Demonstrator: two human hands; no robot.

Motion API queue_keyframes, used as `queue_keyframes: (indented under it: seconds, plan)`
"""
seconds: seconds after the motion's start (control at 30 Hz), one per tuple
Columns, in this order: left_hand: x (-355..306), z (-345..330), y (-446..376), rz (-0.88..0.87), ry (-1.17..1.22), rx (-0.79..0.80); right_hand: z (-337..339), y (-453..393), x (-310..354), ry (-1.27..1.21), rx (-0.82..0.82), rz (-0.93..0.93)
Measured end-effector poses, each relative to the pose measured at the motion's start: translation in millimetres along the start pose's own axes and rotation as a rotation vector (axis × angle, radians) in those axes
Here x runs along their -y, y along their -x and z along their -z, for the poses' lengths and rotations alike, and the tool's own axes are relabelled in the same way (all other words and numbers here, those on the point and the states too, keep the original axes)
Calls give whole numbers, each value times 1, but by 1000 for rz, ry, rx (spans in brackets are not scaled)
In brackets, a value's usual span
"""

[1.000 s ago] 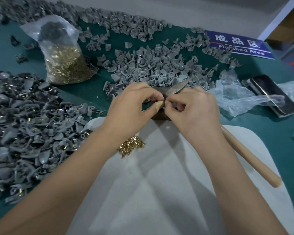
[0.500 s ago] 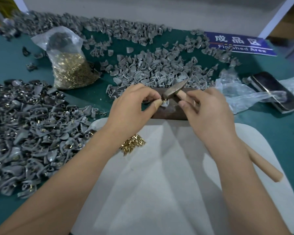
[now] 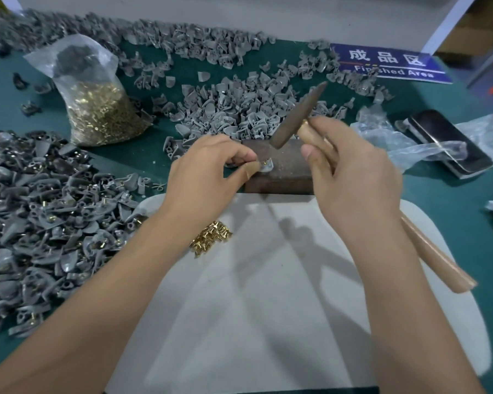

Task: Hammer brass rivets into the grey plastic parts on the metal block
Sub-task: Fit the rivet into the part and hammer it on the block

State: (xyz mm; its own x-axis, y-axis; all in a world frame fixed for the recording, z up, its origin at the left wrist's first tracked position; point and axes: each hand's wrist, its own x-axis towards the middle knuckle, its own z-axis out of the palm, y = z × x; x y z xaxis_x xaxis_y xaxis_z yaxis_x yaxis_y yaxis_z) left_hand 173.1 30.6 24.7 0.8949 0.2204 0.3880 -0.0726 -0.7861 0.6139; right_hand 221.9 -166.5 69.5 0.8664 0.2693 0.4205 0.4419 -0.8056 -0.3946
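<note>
A dark metal block (image 3: 285, 169) sits on the green table beyond a white sheet. My left hand (image 3: 208, 172) pinches a grey plastic part (image 3: 266, 166) on the block's left end, with a brass rivet standing in it. My right hand (image 3: 353, 177) grips a hammer by its wooden handle (image 3: 436, 260) close under the head. The hammer head (image 3: 298, 115) is raised above the block and tilted. A small heap of loose brass rivets (image 3: 211, 240) lies on the sheet under my left forearm.
A big pile of grey parts with rivets (image 3: 40, 223) fills the left side. Plain grey parts (image 3: 239, 106) lie heaped behind the block. A plastic bag of rivets (image 3: 97, 109) stands back left. A phone (image 3: 450, 143) and crumpled plastic lie right, a blue sign (image 3: 390, 64) behind.
My right hand has drawn away from my left and lifted the hammer, whose head now stands higher above the block. My left hand keeps hold of the grey part.
</note>
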Motion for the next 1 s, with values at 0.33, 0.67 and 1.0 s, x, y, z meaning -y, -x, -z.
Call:
queue_keyframes:
  seconds: [0.33, 0.67, 1.0]
  plan:
    - [0, 0, 0, -61, -210, -85, 2, 6, 11, -43, -209, 78]
    - [2, 1, -1, -67, -200, -82, -3, 9, 13, -36, -134, 97]
    - [3, 4, -2, -126, -221, -62, -7, 10, 15, -42, -138, 107]
